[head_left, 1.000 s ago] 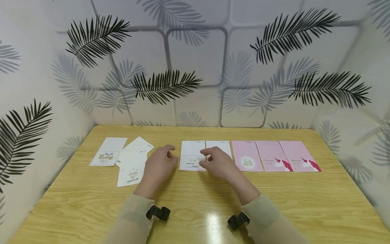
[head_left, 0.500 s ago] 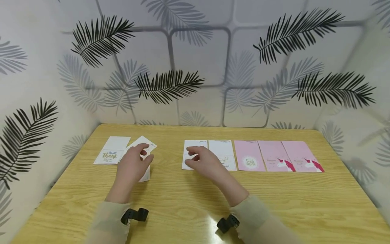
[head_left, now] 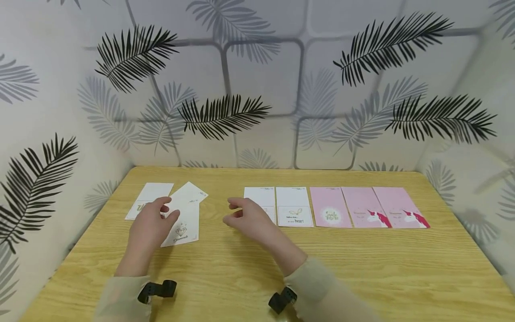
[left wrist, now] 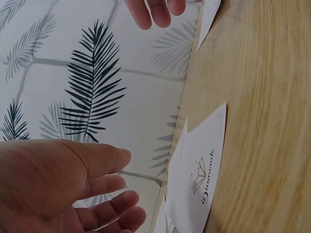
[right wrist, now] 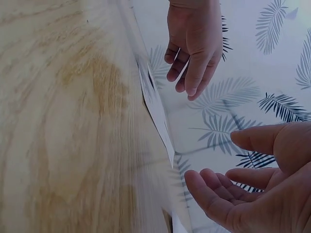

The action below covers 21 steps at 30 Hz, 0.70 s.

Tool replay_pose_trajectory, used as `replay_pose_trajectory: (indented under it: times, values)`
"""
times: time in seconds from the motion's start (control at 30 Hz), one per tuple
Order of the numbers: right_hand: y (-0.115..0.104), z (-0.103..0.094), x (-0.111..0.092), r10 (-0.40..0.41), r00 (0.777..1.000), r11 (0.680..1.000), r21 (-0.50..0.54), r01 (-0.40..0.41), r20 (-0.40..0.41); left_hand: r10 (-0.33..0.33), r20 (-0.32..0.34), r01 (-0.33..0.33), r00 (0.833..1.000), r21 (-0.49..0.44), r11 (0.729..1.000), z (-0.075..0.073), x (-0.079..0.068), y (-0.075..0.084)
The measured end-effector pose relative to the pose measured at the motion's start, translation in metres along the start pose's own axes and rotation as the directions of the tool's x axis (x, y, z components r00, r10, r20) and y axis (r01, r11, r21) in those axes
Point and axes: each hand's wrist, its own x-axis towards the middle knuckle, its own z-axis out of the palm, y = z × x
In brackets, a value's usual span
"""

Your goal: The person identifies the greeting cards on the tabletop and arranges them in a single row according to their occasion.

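My left hand (head_left: 150, 226) hovers at the left of the table, fingers loosely bent and holding nothing. It partly covers a white "Thank you" card (head_left: 157, 190) and the edge of a white "Diamonds" card (head_left: 187, 221). That card overlaps another white card (head_left: 189, 193), which lies slanted. In the left wrist view the Diamonds card (left wrist: 197, 177) lies apart from the fingers. My right hand (head_left: 253, 221), relaxed and without anything in it, is above the table at the left end of a card row, hiding part of the first white card (head_left: 259, 195).
Rightward in the row lie a white "heart" card (head_left: 295, 197), a pink "Smile More" card (head_left: 325, 199) and two pink unicorn cards (head_left: 358, 199). The wooden table (head_left: 241, 277) meets a leaf-patterned wall (head_left: 261, 80) at the back.
Both hands have moved left: the left from beside the Diamonds card to over the Thank you card, the right from the two white row cards to the row's left end. The cards appear unmoved.
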Motion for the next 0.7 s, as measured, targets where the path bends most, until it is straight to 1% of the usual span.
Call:
replay_pose_trajectory:
  times: [0.13, 0.27, 0.5, 0.7]
  values:
    - [-0.002, 0.008, 0.005, 0.002, 1.0, 1.0, 0.007, -0.002, 0.006, -0.009, 0.025, 0.008, 1.0, 0.021, 1.0, 0.0, 0.002, -0.009]
    - [-0.002, 0.017, 0.009, 0.013, 1.0, 0.999, 0.036, -0.014, 0.012, -0.018, 0.047, 0.016, 0.999, 0.028, 0.999, -0.001, 0.002, -0.014]
    - [-0.005, 0.03, 0.01, 0.04, 0.998, 0.99, 0.131, -0.045, 0.041, -0.036, 0.068, 0.032, 0.997, 0.057, 0.998, -0.002, 0.003, -0.022]
    - [-0.007, 0.038, 0.01, 0.06, 0.995, 0.977, 0.2, -0.074, 0.074, -0.055, 0.103, 0.05, 0.993, 0.056, 0.997, -0.001, 0.007, -0.029]
